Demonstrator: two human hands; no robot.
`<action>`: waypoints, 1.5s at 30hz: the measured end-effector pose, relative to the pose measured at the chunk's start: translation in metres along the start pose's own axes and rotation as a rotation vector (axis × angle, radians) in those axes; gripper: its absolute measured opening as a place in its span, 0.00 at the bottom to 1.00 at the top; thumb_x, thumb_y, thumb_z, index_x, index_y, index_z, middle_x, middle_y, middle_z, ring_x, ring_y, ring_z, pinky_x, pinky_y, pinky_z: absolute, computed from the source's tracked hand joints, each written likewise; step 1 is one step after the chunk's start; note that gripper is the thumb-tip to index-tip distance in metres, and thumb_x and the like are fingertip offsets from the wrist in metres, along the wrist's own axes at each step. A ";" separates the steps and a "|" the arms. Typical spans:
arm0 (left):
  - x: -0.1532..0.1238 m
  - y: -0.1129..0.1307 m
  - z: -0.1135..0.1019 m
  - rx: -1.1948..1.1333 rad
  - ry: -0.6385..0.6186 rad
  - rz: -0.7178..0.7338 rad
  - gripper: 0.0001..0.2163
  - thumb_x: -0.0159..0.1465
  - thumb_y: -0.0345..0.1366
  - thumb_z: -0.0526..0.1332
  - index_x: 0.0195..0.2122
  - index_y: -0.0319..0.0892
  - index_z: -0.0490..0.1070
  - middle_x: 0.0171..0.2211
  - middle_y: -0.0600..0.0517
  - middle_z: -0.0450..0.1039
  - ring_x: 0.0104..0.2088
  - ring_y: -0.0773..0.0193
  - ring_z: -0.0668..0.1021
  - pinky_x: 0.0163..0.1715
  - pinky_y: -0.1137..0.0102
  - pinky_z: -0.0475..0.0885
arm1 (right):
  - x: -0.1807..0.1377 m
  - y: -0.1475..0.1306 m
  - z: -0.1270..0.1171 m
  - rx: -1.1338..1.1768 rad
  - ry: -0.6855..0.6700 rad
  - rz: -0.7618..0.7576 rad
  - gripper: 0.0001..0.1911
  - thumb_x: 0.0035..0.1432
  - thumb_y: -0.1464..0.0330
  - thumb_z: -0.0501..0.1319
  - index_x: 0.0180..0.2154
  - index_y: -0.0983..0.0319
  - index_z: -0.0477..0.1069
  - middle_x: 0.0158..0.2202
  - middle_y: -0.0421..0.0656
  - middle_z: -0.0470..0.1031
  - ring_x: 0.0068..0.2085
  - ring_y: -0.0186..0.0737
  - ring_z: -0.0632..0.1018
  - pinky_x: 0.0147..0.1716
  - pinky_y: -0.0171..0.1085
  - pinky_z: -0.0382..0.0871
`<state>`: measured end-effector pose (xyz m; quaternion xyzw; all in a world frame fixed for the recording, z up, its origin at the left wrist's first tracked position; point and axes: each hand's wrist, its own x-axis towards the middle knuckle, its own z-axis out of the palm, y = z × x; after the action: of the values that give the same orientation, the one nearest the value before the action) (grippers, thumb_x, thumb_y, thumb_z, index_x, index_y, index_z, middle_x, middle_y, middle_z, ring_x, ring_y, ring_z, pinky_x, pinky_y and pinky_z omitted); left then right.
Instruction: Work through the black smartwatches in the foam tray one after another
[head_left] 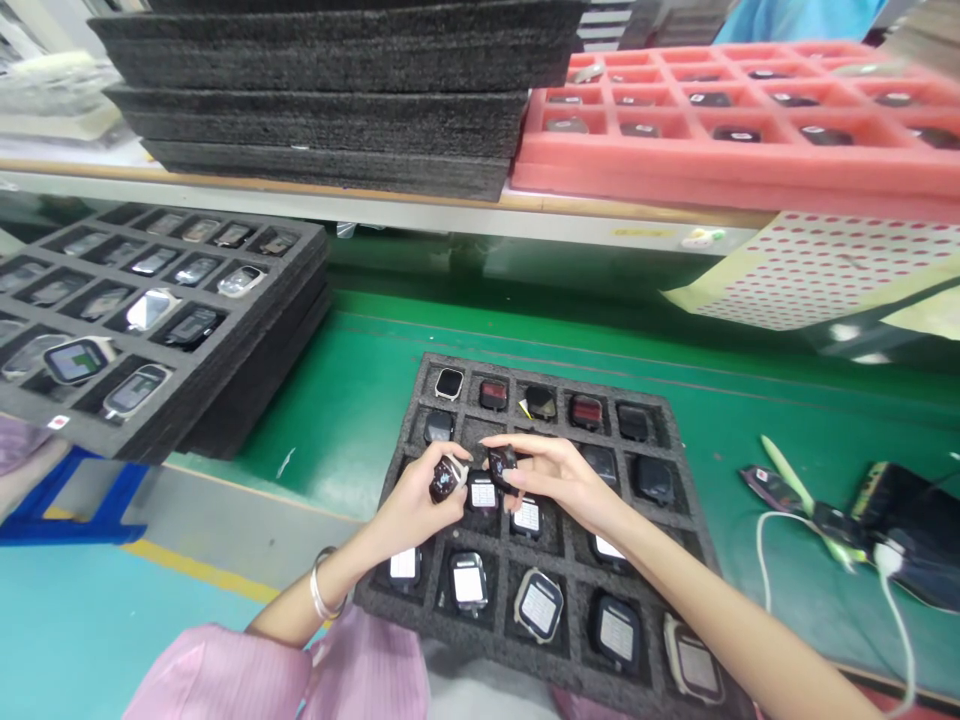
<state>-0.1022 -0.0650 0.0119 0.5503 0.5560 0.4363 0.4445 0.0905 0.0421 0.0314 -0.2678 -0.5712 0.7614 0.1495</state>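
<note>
A dark foam tray (487,625) with square compartments lies in front of me, holding several smartwatch bodies, some with lit white screens. Above its middle, my left hand (420,500) pinches a smartwatch body (448,478) with a pale frame, tilted, its screen dark with small lit marks. My right hand (559,470) grips a black smartwatch body (502,466) between thumb and fingers, close beside the first. Below them a smartwatch with a white screen (483,494) shows in its compartment. My forearm and hands hide parts of some compartments.
A stack of foam trays (255,370) with more watches stands left. On the shelf (600,208) sit stacked black foam sheets (322,120) and a pink foam tray (712,170) of watches. A white cable (761,560), a green tool (787,470) and a black pouch (915,530) lie right.
</note>
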 end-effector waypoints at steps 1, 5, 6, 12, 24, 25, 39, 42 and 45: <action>0.000 0.000 0.000 -0.004 0.004 0.001 0.15 0.58 0.27 0.57 0.47 0.43 0.62 0.34 0.55 0.66 0.32 0.66 0.69 0.34 0.73 0.63 | 0.000 0.000 0.000 0.004 0.002 -0.008 0.27 0.55 0.65 0.66 0.55 0.63 0.68 0.30 0.44 0.76 0.26 0.37 0.77 0.28 0.36 0.73; 0.000 0.001 0.000 0.004 0.015 0.007 0.15 0.58 0.26 0.56 0.47 0.43 0.62 0.33 0.55 0.65 0.31 0.67 0.69 0.34 0.74 0.63 | 0.001 0.001 -0.001 0.005 0.003 -0.026 0.26 0.55 0.65 0.66 0.55 0.65 0.68 0.29 0.43 0.76 0.25 0.36 0.77 0.28 0.35 0.73; 0.000 0.001 0.000 0.008 0.013 0.007 0.15 0.57 0.26 0.56 0.46 0.43 0.62 0.32 0.55 0.65 0.31 0.67 0.69 0.34 0.74 0.63 | 0.001 0.002 -0.001 0.003 0.002 -0.026 0.27 0.54 0.65 0.66 0.55 0.65 0.67 0.29 0.44 0.76 0.25 0.36 0.77 0.28 0.35 0.73; 0.000 -0.001 0.000 -0.017 0.028 0.017 0.15 0.58 0.27 0.56 0.47 0.43 0.62 0.32 0.56 0.64 0.30 0.67 0.68 0.32 0.74 0.63 | 0.000 0.005 -0.003 0.004 -0.001 -0.027 0.29 0.54 0.66 0.67 0.56 0.67 0.66 0.25 0.43 0.76 0.25 0.36 0.77 0.29 0.34 0.73; -0.001 -0.001 0.000 -0.035 0.046 0.018 0.16 0.60 0.28 0.56 0.50 0.44 0.61 0.31 0.57 0.63 0.29 0.69 0.68 0.31 0.75 0.64 | -0.001 0.002 -0.004 0.026 -0.004 -0.041 0.28 0.54 0.67 0.67 0.56 0.65 0.67 0.27 0.44 0.77 0.26 0.37 0.77 0.29 0.35 0.73; -0.001 -0.001 0.001 -0.040 0.051 0.012 0.17 0.60 0.28 0.56 0.50 0.44 0.61 0.31 0.57 0.63 0.28 0.69 0.68 0.30 0.75 0.64 | -0.001 0.002 -0.003 0.029 -0.008 -0.041 0.28 0.54 0.67 0.67 0.56 0.65 0.67 0.28 0.44 0.77 0.27 0.37 0.77 0.29 0.35 0.73; 0.004 -0.007 0.003 -0.560 -0.003 -0.043 0.22 0.62 0.37 0.59 0.57 0.42 0.57 0.34 0.50 0.68 0.33 0.62 0.76 0.26 0.70 0.76 | 0.002 0.000 -0.001 0.144 -0.006 -0.052 0.23 0.57 0.66 0.64 0.54 0.61 0.66 0.48 0.52 0.73 0.32 0.41 0.80 0.27 0.36 0.74; 0.005 -0.009 0.002 -0.662 -0.024 -0.104 0.19 0.65 0.37 0.54 0.57 0.42 0.59 0.40 0.46 0.69 0.38 0.57 0.77 0.30 0.66 0.77 | 0.004 0.004 -0.001 0.120 0.043 -0.074 0.20 0.57 0.68 0.64 0.52 0.61 0.67 0.46 0.50 0.74 0.30 0.37 0.78 0.24 0.33 0.72; 0.005 -0.012 0.002 -0.661 -0.037 -0.124 0.18 0.65 0.36 0.54 0.56 0.42 0.60 0.42 0.45 0.69 0.39 0.56 0.77 0.30 0.65 0.77 | 0.005 0.008 -0.001 0.067 0.070 -0.087 0.22 0.57 0.69 0.63 0.53 0.61 0.66 0.41 0.47 0.75 0.29 0.35 0.77 0.23 0.31 0.71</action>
<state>-0.1032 -0.0600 0.0003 0.3495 0.4085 0.5551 0.6347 0.0883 0.0433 0.0224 -0.2643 -0.5507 0.7631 0.2112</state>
